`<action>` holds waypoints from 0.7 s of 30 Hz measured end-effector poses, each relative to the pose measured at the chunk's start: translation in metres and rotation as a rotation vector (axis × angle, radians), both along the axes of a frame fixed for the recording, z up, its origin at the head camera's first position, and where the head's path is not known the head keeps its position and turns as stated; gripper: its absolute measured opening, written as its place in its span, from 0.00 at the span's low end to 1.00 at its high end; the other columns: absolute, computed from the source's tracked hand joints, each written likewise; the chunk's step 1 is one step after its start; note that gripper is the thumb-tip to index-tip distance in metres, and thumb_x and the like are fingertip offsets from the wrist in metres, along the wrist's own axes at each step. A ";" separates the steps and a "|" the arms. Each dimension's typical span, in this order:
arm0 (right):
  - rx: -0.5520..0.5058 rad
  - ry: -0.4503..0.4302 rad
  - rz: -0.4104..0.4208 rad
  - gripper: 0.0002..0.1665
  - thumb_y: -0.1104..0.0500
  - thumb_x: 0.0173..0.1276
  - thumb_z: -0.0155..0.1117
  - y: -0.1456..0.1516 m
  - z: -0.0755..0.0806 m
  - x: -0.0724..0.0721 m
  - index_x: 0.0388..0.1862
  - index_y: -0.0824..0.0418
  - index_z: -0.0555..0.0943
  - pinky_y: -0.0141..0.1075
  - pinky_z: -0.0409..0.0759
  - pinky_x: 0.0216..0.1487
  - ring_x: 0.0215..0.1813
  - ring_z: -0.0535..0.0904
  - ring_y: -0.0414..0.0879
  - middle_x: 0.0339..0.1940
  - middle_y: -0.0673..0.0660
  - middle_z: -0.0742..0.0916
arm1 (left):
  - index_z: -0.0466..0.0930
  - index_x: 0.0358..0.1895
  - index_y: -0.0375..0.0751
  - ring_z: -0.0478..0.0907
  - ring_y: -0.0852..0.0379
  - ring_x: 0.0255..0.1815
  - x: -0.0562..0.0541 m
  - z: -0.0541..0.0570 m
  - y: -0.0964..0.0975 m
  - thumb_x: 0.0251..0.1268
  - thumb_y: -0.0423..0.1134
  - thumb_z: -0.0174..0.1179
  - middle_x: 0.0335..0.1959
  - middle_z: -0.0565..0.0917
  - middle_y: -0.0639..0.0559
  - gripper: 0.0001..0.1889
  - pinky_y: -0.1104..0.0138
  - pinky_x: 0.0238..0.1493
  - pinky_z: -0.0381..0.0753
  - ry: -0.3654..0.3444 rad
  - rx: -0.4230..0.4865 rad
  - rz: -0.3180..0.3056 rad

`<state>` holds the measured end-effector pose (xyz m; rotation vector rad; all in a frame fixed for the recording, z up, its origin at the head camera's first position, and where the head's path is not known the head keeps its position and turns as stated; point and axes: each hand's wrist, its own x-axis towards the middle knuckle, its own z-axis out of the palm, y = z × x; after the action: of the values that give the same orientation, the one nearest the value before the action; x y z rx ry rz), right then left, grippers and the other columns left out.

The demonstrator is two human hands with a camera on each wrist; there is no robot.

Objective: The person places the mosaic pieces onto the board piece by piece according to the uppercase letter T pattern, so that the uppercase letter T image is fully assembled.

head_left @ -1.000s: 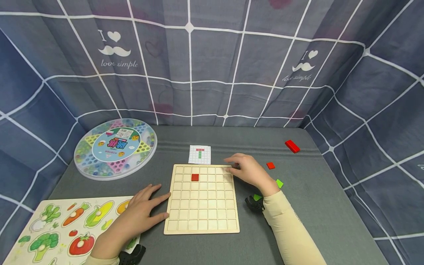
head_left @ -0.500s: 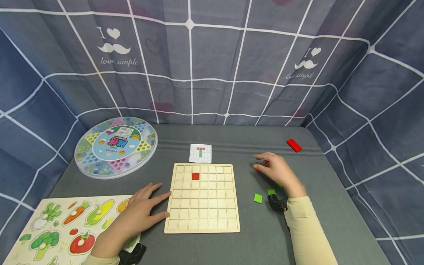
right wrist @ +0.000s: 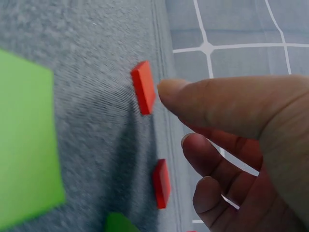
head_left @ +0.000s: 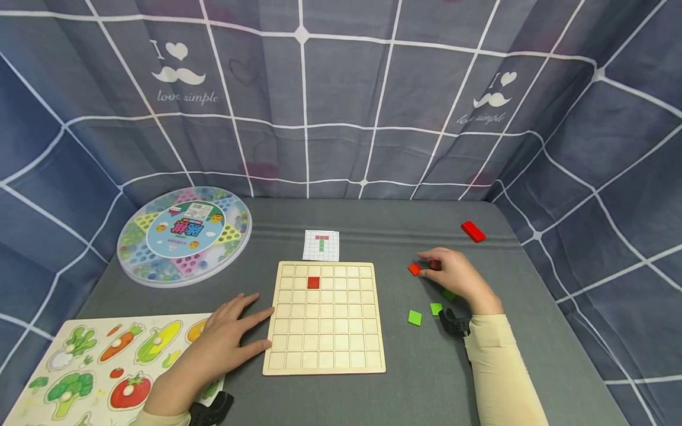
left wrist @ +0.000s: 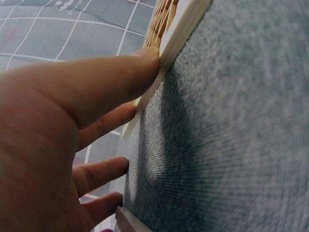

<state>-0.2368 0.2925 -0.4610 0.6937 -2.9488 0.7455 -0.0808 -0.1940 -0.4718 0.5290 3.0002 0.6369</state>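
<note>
- Head: right hand (head_left: 455,275) has moved from board (head_left: 326,343) to loose red tiles (right wrist: 144,89) on table (head_left: 415,378), grasping nothing.
- Left hand (head_left: 229,337) touches board edge, ungripped.
- So only one red square (head_left: 313,283) placed.

On the grey-blue, white-gridded fabric curtain (head_left: 341,80) facing you, read "I", a white heart (head_left: 177,51), a white moustache (head_left: 178,75) and "love simple", printed left and again right. On your round, flat plastic box (head_left: 235,253), the blue circular label (head_left: 166,240) carries large pink-and-dark characters (head_left: 187,228) and a white sticker (head_left: 199,211), both too small to read.
</note>
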 end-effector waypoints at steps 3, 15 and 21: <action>0.020 -0.003 0.008 0.23 0.62 0.60 0.75 -0.005 -0.004 -0.001 0.55 0.62 0.85 0.44 0.77 0.41 0.38 0.77 0.45 0.46 0.56 0.86 | 0.77 0.67 0.58 0.57 0.33 0.73 0.000 -0.001 0.000 0.60 0.61 0.66 0.72 0.66 0.43 0.32 0.36 0.64 0.57 -0.002 0.000 0.001; 0.037 -0.025 0.007 0.21 0.63 0.62 0.73 -0.012 -0.009 0.000 0.55 0.61 0.85 0.47 0.80 0.46 0.43 0.81 0.47 0.48 0.56 0.87 | 0.76 0.68 0.58 0.56 0.33 0.73 0.000 -0.002 -0.002 0.60 0.61 0.66 0.72 0.66 0.43 0.32 0.35 0.64 0.56 -0.009 0.008 -0.005; 0.051 -0.008 -0.004 0.20 0.60 0.62 0.74 -0.013 -0.010 -0.001 0.53 0.62 0.86 0.46 0.79 0.45 0.41 0.81 0.47 0.44 0.55 0.87 | 0.76 0.68 0.58 0.56 0.33 0.73 -0.001 -0.001 -0.001 0.60 0.62 0.66 0.73 0.65 0.43 0.32 0.35 0.64 0.56 -0.021 0.008 0.005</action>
<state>-0.2373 0.2797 -0.4706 0.6888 -2.9847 0.6770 -0.0816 -0.1949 -0.4725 0.5123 2.9818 0.6510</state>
